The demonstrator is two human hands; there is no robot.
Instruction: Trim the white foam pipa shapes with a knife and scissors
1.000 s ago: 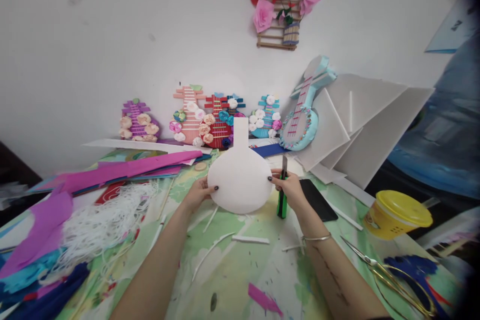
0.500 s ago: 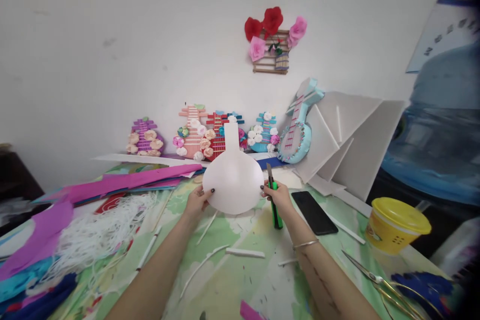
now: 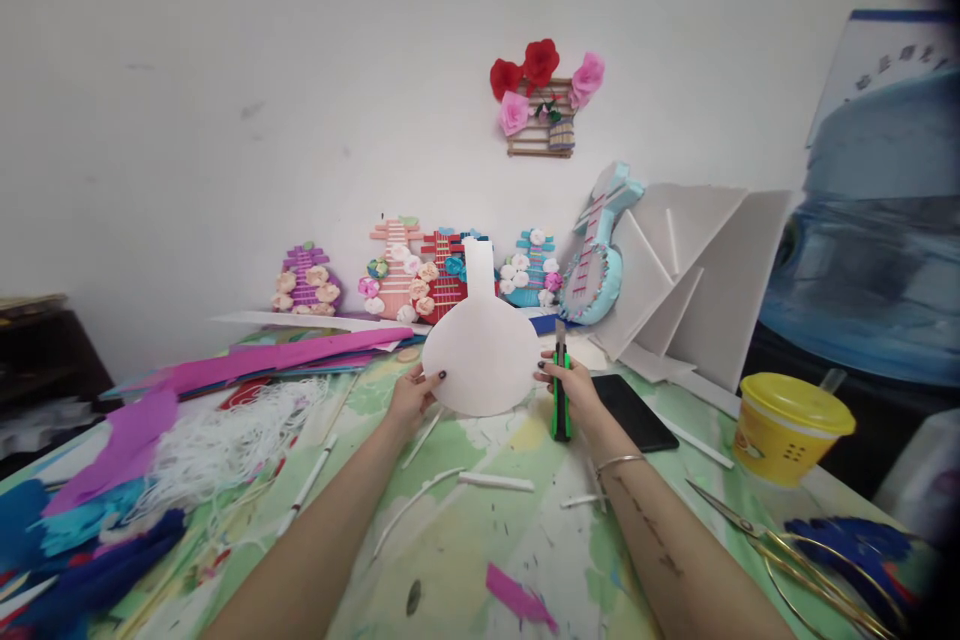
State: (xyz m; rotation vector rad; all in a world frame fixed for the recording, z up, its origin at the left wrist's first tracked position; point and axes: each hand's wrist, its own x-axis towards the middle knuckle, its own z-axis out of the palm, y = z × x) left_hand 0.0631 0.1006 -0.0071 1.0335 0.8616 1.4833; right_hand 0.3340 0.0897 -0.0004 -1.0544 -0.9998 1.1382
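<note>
A white foam-board cutout [image 3: 480,355], shaped like a lute with a round body and a straight neck, stands upright in front of me. My left hand [image 3: 414,398] pinches its lower left edge, thumb on the front face. At the right edge, the fingertips of my right hand [image 3: 574,385] meet the board. That same hand also grips a green and black utility knife [image 3: 560,405], its blade out and pointing up. Below the cutout, narrow white offcuts [image 3: 495,482] lie on the patterned tablecloth [image 3: 442,570].
Decorated paper lutes [image 3: 394,270] lean along the wall, beside white boards [image 3: 712,270]. At right are a black phone [image 3: 636,413], a yellow tub [image 3: 795,430] and gold-handled scissors [image 3: 780,550]. White string [image 3: 225,440] and magenta paper [image 3: 285,355] cover the left side.
The view has tipped upward and shifted slightly. The cutout has swung a little left and back right, turning slightly, with both hands still on it and the knife still in the right.
</note>
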